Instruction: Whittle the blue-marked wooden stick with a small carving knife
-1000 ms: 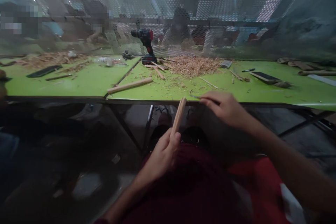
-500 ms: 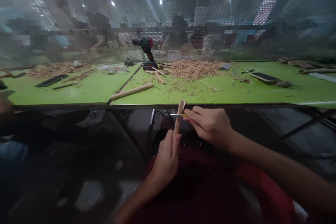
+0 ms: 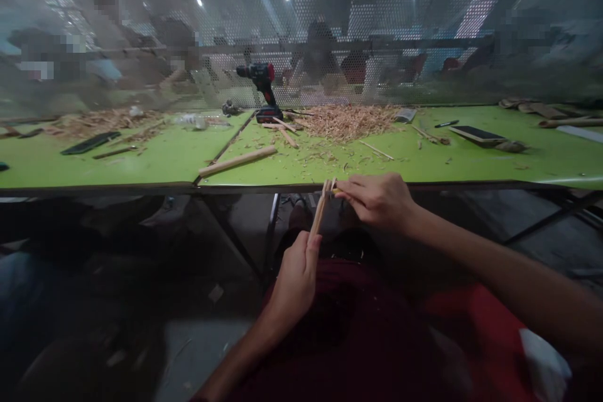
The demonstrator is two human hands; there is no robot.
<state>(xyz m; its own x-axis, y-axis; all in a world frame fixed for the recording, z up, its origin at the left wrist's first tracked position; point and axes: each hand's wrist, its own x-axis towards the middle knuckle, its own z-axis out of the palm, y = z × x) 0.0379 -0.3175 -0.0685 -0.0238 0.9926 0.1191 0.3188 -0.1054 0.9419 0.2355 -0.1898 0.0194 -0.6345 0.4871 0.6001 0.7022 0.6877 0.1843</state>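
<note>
My left hand (image 3: 298, 273) is closed around the lower end of a pale wooden stick (image 3: 320, 215), which tilts up and away over my lap. Near the stick's far end, my right hand (image 3: 379, 201) grips a small knife (image 3: 335, 191) by its yellowish handle. The knife's blade lies across the wood, and a thin curl of shaving stands up beside it. Most of the handle is hidden inside my right fingers. Both hands are just in front of the table's near edge.
On the green table (image 3: 471, 169) lie a thick wooden rod (image 3: 238, 161), a heap of shavings (image 3: 348, 122) and a black phone-like slab (image 3: 477, 133). A cordless drill (image 3: 262, 91) stands before a perforated screen (image 3: 377, 69). People show dimly behind it.
My right hand has pushed the knife forward along the stick toward its far end. The left hand stays nearly in place. Another person's hand at the left edge has gone from view.
</note>
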